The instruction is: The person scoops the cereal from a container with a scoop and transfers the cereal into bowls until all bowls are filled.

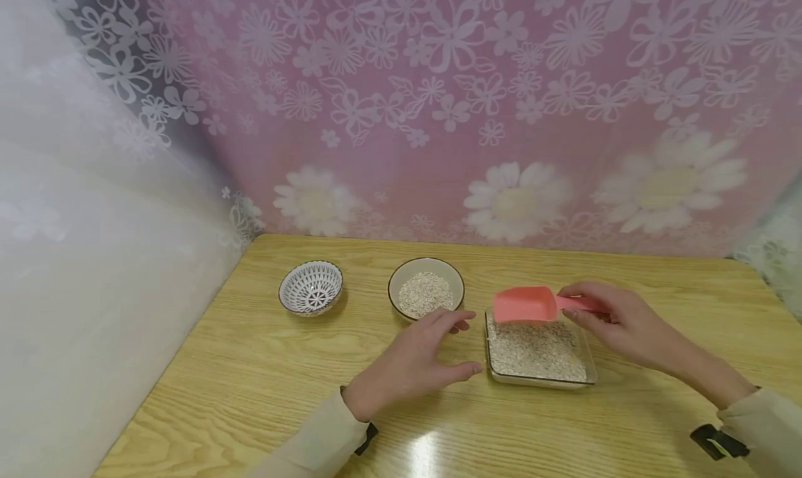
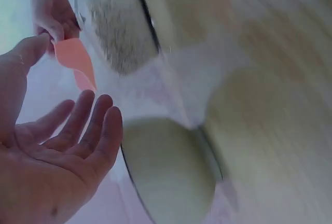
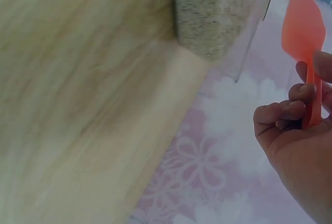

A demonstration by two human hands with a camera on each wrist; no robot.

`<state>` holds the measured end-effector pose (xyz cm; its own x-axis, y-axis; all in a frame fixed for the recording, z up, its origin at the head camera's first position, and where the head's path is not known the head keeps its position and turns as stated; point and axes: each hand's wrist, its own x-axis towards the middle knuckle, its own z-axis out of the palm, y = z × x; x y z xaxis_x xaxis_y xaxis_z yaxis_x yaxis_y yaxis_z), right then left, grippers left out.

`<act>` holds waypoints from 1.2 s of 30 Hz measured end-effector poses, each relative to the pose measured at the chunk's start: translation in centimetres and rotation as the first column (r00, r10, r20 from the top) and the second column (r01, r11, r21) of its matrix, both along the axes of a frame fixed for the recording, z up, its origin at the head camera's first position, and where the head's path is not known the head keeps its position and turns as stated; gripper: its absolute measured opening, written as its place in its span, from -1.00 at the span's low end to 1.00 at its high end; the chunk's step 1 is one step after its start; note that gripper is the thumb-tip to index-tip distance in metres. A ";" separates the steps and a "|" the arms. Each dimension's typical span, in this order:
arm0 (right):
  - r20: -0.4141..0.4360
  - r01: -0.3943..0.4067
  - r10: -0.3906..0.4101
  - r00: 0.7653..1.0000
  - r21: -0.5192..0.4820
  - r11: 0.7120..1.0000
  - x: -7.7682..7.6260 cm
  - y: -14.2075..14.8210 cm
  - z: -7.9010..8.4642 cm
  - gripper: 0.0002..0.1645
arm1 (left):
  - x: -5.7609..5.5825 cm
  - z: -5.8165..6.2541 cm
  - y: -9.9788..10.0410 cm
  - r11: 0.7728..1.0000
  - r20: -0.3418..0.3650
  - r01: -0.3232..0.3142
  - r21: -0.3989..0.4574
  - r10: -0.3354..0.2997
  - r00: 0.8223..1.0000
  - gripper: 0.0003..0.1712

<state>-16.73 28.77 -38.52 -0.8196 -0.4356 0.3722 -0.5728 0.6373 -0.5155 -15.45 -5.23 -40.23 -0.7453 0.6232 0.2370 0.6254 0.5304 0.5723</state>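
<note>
My right hand [image 1: 626, 321] grips the handle of a pink scoop [image 1: 525, 304], fingers and thumb curled round it in the right wrist view. The scoop's bowl hangs over the back of a rectangular glass dish [image 1: 590, 379] filled with oat flakes [image 1: 532, 353]. Between that dish and a round bowl [image 1: 396, 283], my left hand [image 1: 416, 360] hovers with fingers spread and thumb apart, holding nothing. Some oat flakes [image 1: 426, 293] lie in the bottom of this round bowl, whose front rim is partly covered by the left hand.
A smaller black-and-white patterned bowl [image 1: 311, 288] sits at the left on the wooden table [image 1: 250, 408]. Behind the table's far edge hangs a pink flowered curtain [image 1: 401, 151]. A pale sheet [image 1: 113, 255] borders the left side.
</note>
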 end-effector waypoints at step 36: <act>-0.173 0.067 0.015 0.985 0.455 0.888 2.2 3.9 3.2 -0.67 | -1.2 -1.8 6.8 0.973 0.198 -0.031 -0.228 0.077 0.977 0.50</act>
